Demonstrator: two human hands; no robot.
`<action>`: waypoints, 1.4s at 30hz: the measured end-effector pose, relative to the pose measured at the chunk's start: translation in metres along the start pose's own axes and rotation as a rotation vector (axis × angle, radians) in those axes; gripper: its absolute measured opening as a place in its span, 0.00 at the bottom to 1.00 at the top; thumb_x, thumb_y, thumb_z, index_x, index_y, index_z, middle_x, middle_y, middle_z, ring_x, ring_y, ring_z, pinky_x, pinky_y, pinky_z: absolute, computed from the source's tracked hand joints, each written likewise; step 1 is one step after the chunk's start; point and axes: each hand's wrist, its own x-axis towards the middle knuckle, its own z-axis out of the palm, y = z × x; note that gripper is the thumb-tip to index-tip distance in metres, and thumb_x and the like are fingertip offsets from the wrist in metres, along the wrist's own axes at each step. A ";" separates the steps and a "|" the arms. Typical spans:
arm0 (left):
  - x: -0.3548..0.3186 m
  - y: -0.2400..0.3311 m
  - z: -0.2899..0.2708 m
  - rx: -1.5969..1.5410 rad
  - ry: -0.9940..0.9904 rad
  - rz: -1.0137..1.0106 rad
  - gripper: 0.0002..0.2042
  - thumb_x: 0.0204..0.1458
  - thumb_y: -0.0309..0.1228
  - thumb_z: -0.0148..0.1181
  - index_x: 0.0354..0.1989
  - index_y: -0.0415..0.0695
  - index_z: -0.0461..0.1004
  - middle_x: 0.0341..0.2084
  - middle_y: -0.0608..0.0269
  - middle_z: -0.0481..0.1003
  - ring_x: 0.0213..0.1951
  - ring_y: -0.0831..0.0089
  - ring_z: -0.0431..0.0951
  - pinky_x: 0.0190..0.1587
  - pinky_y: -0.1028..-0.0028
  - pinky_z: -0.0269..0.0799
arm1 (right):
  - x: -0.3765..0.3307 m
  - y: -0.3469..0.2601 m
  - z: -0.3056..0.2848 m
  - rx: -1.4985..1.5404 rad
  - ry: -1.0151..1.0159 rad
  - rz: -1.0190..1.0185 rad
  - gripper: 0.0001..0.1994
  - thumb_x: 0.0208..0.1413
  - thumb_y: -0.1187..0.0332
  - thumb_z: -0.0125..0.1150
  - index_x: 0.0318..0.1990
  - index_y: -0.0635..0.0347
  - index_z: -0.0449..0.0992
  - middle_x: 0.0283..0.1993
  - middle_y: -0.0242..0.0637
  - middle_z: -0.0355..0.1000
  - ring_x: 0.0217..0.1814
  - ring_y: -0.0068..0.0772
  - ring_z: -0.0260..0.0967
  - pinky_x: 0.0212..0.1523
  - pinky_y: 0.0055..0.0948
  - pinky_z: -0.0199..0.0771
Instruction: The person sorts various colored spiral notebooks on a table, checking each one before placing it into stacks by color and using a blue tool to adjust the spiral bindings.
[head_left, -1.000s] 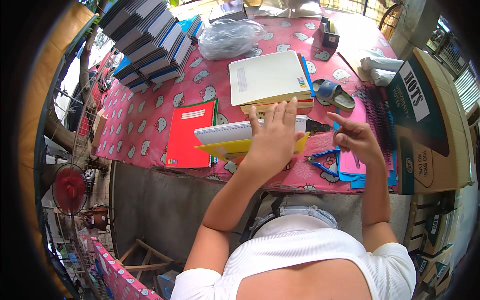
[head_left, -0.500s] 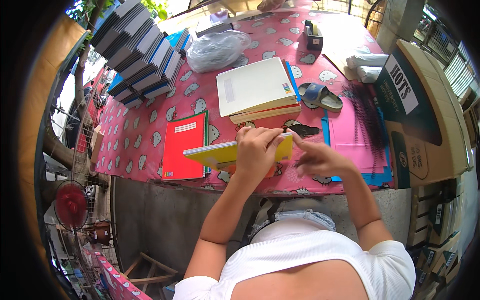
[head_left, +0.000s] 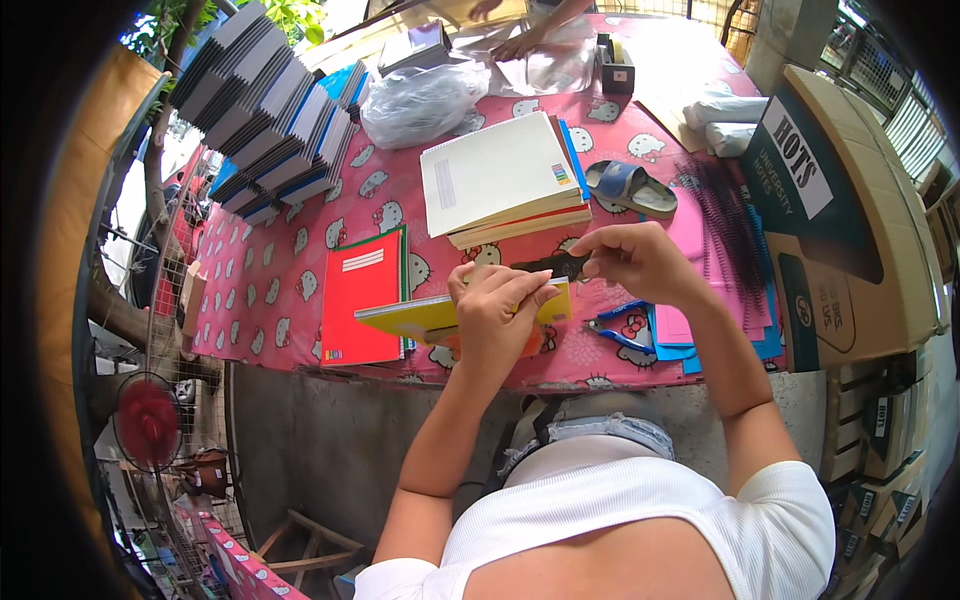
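Yellow notebook (head_left: 405, 323) tilted up near worktop's (head_left: 592, 368) front edge, left hand's (head_left: 498, 305) grip clamped on it. Blue-handled cutters (head_left: 628, 345) right of it, red notebook (head_left: 362, 300) left. Right hand (head_left: 640, 262) curled beyond cutters; can't tell if holding anything. Farther: cream-covered stack (head_left: 495, 175), then another person's hand (head_left: 515, 47) on clear plastic (head_left: 560, 68).

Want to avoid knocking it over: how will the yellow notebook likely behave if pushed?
The yellow notebook may tip, since the left hand holds it tilted up, not flat. Looking slim for its length, it is probably light and may flex a little.
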 end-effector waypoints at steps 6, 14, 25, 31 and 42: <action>-0.007 0.006 -0.001 0.041 0.015 0.021 0.07 0.44 0.30 0.67 0.33 0.48 0.81 0.27 0.70 0.78 0.33 0.72 0.74 0.50 0.63 0.56 | 0.000 -0.005 0.000 0.082 -0.146 0.052 0.11 0.47 0.75 0.66 0.40 0.61 0.78 0.27 0.35 0.74 0.26 0.20 0.69 0.27 0.22 0.70; -0.002 0.003 -0.003 0.007 0.043 0.008 0.07 0.43 0.28 0.68 0.33 0.44 0.82 0.26 0.63 0.77 0.31 0.68 0.75 0.47 0.66 0.62 | 0.006 -0.009 0.005 -0.113 -0.087 -0.075 0.12 0.43 0.77 0.68 0.39 0.60 0.79 0.29 0.31 0.70 0.28 0.20 0.65 0.29 0.23 0.66; -0.005 0.000 0.000 -0.040 0.081 0.029 0.07 0.43 0.29 0.68 0.32 0.45 0.80 0.25 0.64 0.77 0.31 0.67 0.74 0.48 0.64 0.61 | 0.016 -0.015 -0.003 -0.121 -0.215 -0.120 0.09 0.41 0.78 0.67 0.33 0.64 0.81 0.25 0.41 0.73 0.29 0.36 0.71 0.33 0.31 0.71; -0.003 0.003 -0.004 0.125 0.032 -0.068 0.10 0.44 0.34 0.68 0.35 0.48 0.80 0.27 0.66 0.77 0.34 0.69 0.75 0.54 0.60 0.54 | 0.002 -0.034 0.013 -0.269 -0.202 0.150 0.09 0.45 0.77 0.62 0.37 0.64 0.77 0.28 0.43 0.74 0.33 0.40 0.74 0.35 0.35 0.72; -0.006 -0.009 -0.004 0.208 -0.032 -0.065 0.10 0.41 0.35 0.69 0.33 0.47 0.80 0.28 0.67 0.79 0.36 0.71 0.75 0.56 0.58 0.51 | 0.004 -0.013 0.014 -0.497 -0.058 -0.363 0.20 0.46 0.81 0.58 0.50 0.60 0.68 0.35 0.40 0.70 0.33 0.39 0.72 0.34 0.35 0.72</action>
